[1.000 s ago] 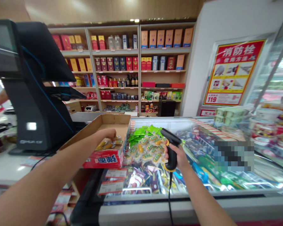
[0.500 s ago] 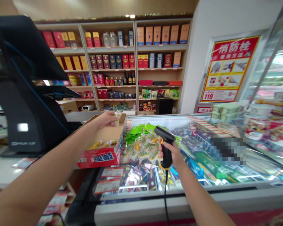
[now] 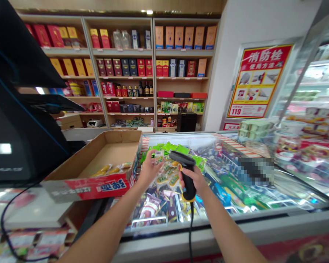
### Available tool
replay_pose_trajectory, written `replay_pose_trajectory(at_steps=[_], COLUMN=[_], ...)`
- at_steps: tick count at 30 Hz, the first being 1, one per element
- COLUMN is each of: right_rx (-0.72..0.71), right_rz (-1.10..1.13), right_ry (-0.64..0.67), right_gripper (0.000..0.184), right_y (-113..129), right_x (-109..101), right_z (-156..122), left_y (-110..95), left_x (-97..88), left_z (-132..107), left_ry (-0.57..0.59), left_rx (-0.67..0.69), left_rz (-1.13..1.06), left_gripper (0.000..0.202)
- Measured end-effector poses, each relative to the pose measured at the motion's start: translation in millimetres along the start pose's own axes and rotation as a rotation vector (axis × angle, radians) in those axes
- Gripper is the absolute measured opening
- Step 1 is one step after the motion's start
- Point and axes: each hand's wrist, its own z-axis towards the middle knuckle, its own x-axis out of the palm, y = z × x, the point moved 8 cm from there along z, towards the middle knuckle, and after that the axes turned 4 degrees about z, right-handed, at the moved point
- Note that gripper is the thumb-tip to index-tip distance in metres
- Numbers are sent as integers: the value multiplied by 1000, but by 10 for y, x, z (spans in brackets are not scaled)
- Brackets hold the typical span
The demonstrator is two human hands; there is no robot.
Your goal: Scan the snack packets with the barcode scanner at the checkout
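My right hand (image 3: pixel 194 179) is wrapped round the handle of a black and yellow barcode scanner (image 3: pixel 182 159), its cable hanging down in front. Pinched in my left hand (image 3: pixel 150 168) is a small clear snack packet (image 3: pixel 158 154) with a white barcode label, close to the scanner's head. Below both hands, similar yellow snack packets (image 3: pixel 168 175) lie in a group on the freezer's glass top, with green packets (image 3: pixel 170 147) behind them. At the left stands an open red cardboard box (image 3: pixel 98 186), holding several more yellow packets on its floor.
A black checkout terminal (image 3: pixel 19 109) rises at the far left. The glass-topped freezer (image 3: pixel 222 219) fills the front. Stacked cartons (image 3: pixel 254 128) and tubs (image 3: pixel 287 144) stand at the right. Shelves (image 3: pixel 181 82) with boxes and bottles line the back wall.
My left hand has moved right, from above the box to beside the scanner, with the packet in it. The scanner stays in my right hand; the view has shifted slightly right.
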Motion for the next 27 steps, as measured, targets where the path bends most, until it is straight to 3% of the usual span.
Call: replay_pose_trajectory(at_steps=[5,11,27], right_rx=[30,4,2], right_rz=[-105,-188,-144], right_ry=[41,77,33], right_gripper=[29,28,29], right_y=[-19,-5,-1], right_x=[94,148,103], right_z=[-16,-4,-4], left_y=[-9,-112,-108], left_x=[-100,-83,-45], left_z=[-25,-66,-88], left_ry=[-87,-164,-122], left_rx=[25,100,103], left_rz=[225,510,606], left_gripper=[53,51,48])
